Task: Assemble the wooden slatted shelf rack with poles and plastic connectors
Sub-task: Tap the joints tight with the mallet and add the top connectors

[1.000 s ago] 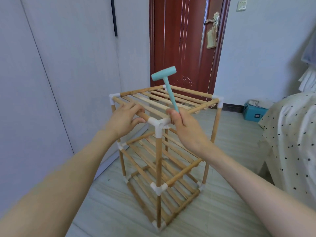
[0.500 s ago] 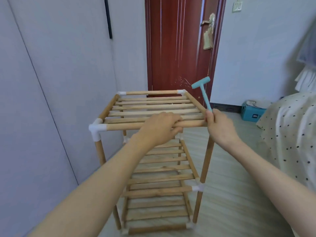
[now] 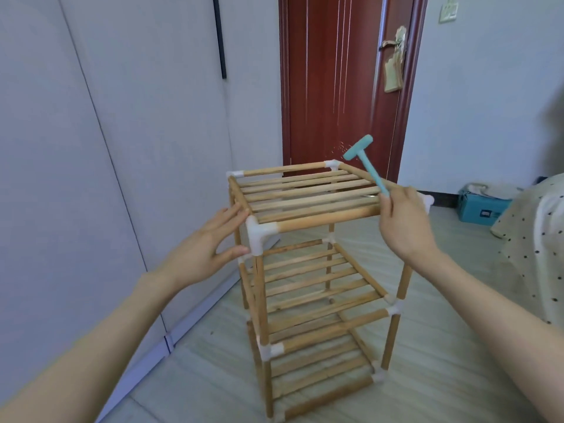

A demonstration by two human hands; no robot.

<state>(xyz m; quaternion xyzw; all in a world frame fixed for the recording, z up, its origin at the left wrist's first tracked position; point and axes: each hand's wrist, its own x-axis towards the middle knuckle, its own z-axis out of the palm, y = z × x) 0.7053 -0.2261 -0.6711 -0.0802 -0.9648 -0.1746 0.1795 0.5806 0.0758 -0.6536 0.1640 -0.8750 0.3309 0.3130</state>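
Head view: since half a second ago, the left hand has been lifted off the top front pole and is now held open beside the white plastic corner connector. Three slatted tiers are counted on the wooden shelf rack, which stands on the floor. A small teal plastic hammer is gripped by the right hand, which hides the handle's end.

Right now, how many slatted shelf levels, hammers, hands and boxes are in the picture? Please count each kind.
Slatted shelf levels: 3
Teal hammer: 1
Hands: 2, left hand and right hand
Teal box on the floor: 1
Total: 7
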